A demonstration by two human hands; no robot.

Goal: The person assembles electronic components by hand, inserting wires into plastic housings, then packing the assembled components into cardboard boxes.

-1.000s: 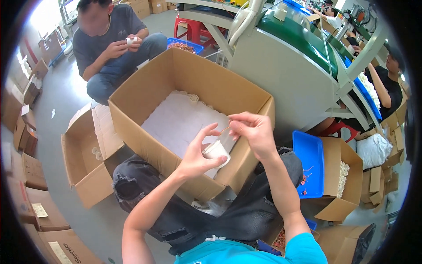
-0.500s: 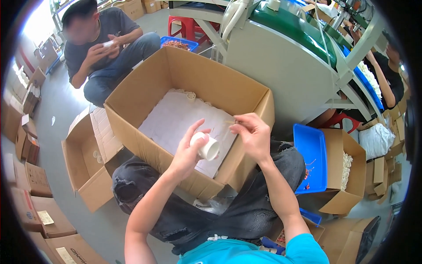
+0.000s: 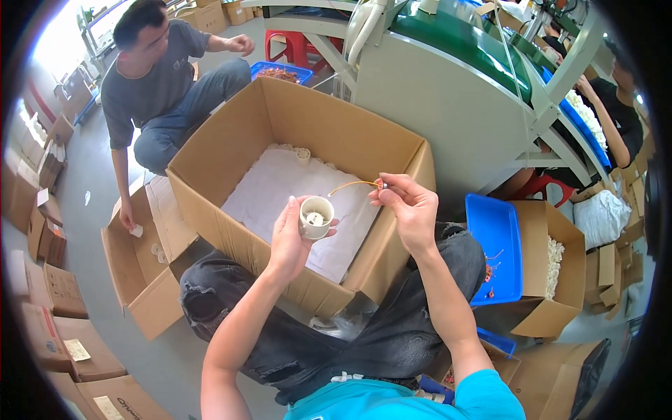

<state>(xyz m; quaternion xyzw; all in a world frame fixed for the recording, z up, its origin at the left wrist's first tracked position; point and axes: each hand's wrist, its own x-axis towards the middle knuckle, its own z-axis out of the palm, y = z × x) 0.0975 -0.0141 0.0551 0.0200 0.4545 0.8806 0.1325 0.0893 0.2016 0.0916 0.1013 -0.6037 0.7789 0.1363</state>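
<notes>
My left hand (image 3: 285, 241) grips a white plastic cup-shaped housing (image 3: 308, 227), its open end tilted up so the inner post shows. To its right, my right hand (image 3: 414, 213) pinches a small part with a yellow-and-red wire (image 3: 353, 184). The part's body is mostly covered by the fingertips, and its wire curves leftward above the housing, apart from it. Both hands are over a large open cardboard box (image 3: 217, 161). Inside the box lies a white sheet (image 3: 269, 199), with another white housing (image 3: 302, 157) standing at its far edge.
A blue tray (image 3: 498, 245) with a few wired parts sits at right, beside a carton of white pieces (image 3: 554, 269). At left, a co-worker (image 3: 157, 84) reaches into a smaller open carton (image 3: 154, 280). A machine with a green belt (image 3: 462, 52) stands behind.
The housing in my left hand has turned so its opening faces up. The wire from my right hand now stretches left. The co-worker's hands have parted, one going down to the smaller carton.
</notes>
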